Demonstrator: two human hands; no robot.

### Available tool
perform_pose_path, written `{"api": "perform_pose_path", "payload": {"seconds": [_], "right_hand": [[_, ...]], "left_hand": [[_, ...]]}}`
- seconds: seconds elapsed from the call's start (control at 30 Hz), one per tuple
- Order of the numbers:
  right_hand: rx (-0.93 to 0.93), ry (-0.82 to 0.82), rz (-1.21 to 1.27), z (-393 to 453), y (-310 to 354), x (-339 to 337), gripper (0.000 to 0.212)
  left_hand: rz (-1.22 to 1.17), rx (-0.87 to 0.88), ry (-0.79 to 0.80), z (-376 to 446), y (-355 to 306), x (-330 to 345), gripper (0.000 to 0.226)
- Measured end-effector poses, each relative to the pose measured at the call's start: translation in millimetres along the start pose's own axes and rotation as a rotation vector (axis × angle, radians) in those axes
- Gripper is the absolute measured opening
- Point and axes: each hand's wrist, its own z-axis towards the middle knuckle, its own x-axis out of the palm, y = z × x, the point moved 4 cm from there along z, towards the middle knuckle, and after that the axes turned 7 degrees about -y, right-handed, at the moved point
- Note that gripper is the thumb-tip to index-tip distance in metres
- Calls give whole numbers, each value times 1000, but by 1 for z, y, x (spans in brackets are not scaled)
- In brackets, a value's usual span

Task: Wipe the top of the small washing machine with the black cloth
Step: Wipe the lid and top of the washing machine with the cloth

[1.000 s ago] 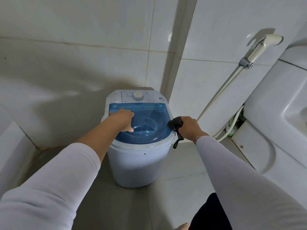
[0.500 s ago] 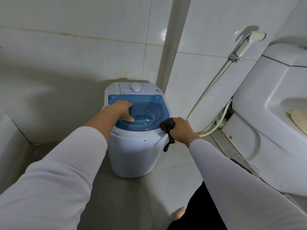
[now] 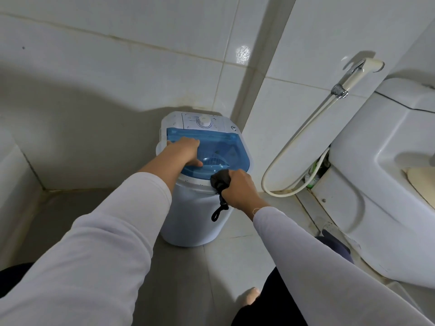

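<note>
Toilet (image 3: 367, 161) right of washing machine (image 3: 195, 212); hose (image 3: 294, 147) between.

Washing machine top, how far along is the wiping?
Done: the right hand grips the bunched black cloth. In hand: the cloth presses on the near rim of the washing machine, while the left hand rests on the blue lid. Left: the lid and the dial panel.
</note>
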Motion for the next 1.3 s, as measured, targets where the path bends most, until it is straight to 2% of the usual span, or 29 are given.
{"api": "perform_pose_path", "payload": {"seconds": [0.37,0.5,0.6,0.7,0.83,0.93,1.07,1.2,1.3], "right_hand": [[-163,-30,-51,-11,42,30,25],[-250,57,-53,-5,37,17,26],[-263,184,5,8,27,-3,37],[-238,305,132,25,13,-28,38],[-281,433,129,45,9,-58,36],[-326,585,42,48,15,-56,36],[-329,671,39,47,23,-32,39],[-408,609,44,56,27,-16,44],[-566,480,-36,60,29,-14,44]], "left_hand": [[-46,10,-70,-4,4,3,65],[-112,9,-101,-15,4,-1,68],[-282,-4,-209,-32,10,-6,66],[-510,-71,-404,-53,25,-4,69],[-720,-188,-575,-88,39,25,92],[-811,-279,-563,-106,41,58,117],[-810,-368,-477,-111,35,89,131],[-805,-423,-436,-107,30,102,132],[-806,-430,-433,-103,28,106,131]]}}
